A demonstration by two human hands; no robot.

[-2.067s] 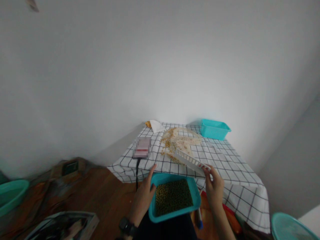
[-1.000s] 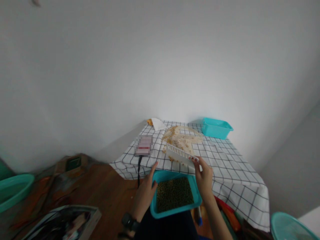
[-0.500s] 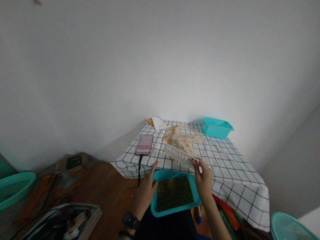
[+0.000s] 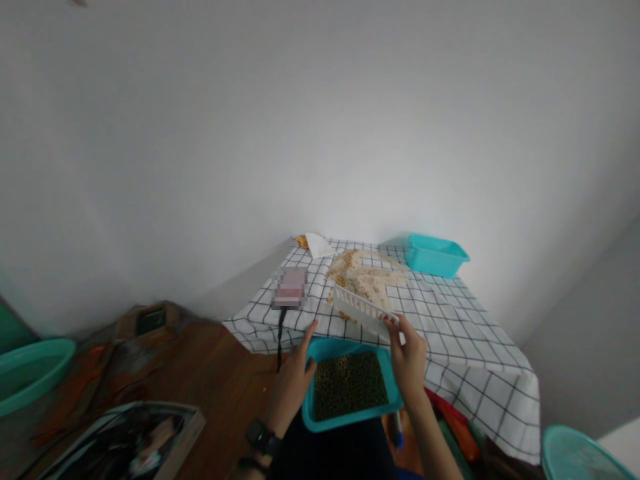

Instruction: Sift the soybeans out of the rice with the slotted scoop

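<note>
My right hand (image 4: 409,357) pinches the near right end of a white slotted plastic basket (image 4: 363,312), seen edge-on and tilted. It spans the table's front edge, just beyond a turquoise tub (image 4: 345,423). Greenish-brown grains, perhaps beans (image 4: 350,387), cover the tub's floor. The tub sits over my dark-clothed lap. At its left rim lies my left hand (image 4: 295,380), index finger stretched forward and thumb apart, touching the side. Behind the basket, yellowish grains and pale debris (image 4: 363,283) spread over the checked cloth. The basket's inside is hidden from me.
A white cloth with black checks (image 4: 460,327) covers the table. On it stand another turquoise tub (image 4: 436,257), a blurred pinkish item (image 4: 290,288) on a dark stand, and a white paper-like piece (image 4: 318,245). An open box (image 4: 185,433) and green basin (image 4: 35,373) are left.
</note>
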